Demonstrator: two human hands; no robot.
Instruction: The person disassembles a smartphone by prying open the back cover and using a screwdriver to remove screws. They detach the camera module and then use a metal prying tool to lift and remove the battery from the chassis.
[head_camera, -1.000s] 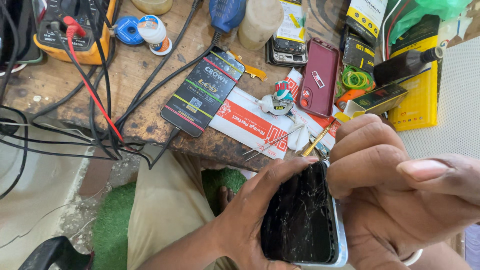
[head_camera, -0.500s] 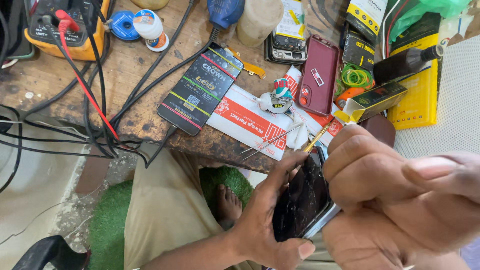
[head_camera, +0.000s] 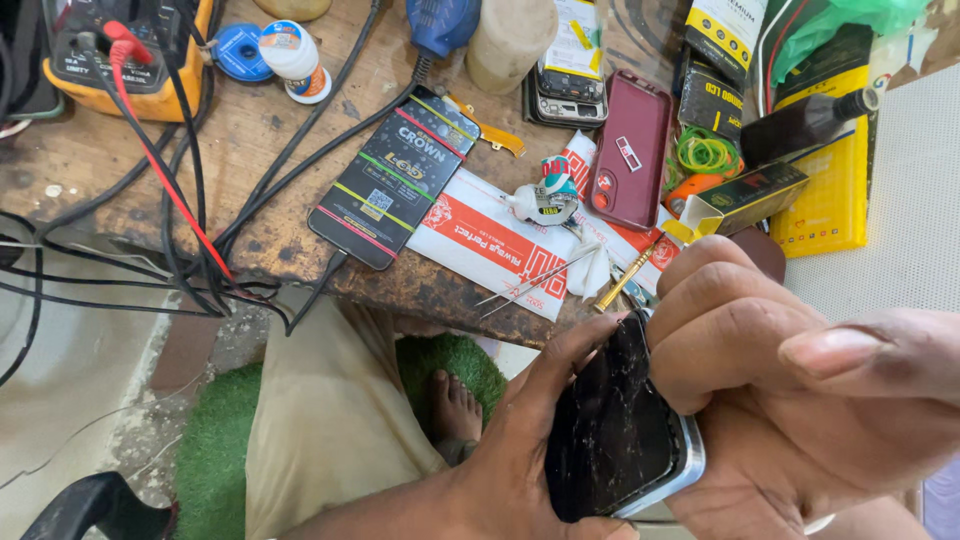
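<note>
I hold a phone with a cracked black screen (head_camera: 610, 430) low in front of me, below the edge of the wooden bench (head_camera: 250, 130). My left hand (head_camera: 520, 460) wraps it from the left, fingers curled over its top edge. My right hand (head_camera: 800, 400) grips its right side, fingers bent against the screen's edge and thumb raised. The phone's silver frame shows at its lower right.
On the bench lie a black screen box (head_camera: 395, 180), a red-and-white packet (head_camera: 500, 240), a small glue tube (head_camera: 545, 200), tweezers (head_camera: 535, 285), a maroon phone (head_camera: 630, 150), yellow packages (head_camera: 830, 190), a yellow multimeter (head_camera: 120, 50) and tangled black and red cables (head_camera: 190, 230). My foot rests on green matting (head_camera: 455, 405).
The phone has tilted and shifted a little in my hands; my left fingers now curl over its top edge and my right hand has closed in on its right side.
</note>
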